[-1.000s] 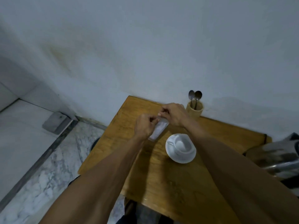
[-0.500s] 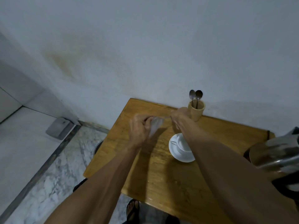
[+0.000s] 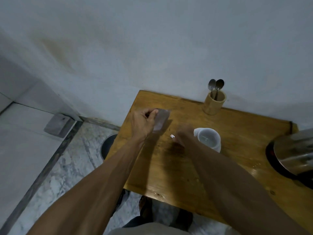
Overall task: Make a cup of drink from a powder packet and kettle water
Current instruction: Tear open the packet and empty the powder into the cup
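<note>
My left hand pinches a pale powder packet by its upper edge, above the left part of the wooden table. My right hand is blurred, just left of the white cup, and holds a small white torn-off strip at its fingertips. The cup stands on a white saucer. A steel kettle sits on its dark base at the right edge of the table.
A bamboo holder with two spoons stands at the back of the table against the wall. A round metal bin is on the marble floor left of the table. My feet show below the near edge.
My hands have come apart: the right hand has pulled away from the packet's top toward the cup with a small torn piece. The left hand keeps the packet. The view has tilted down.
</note>
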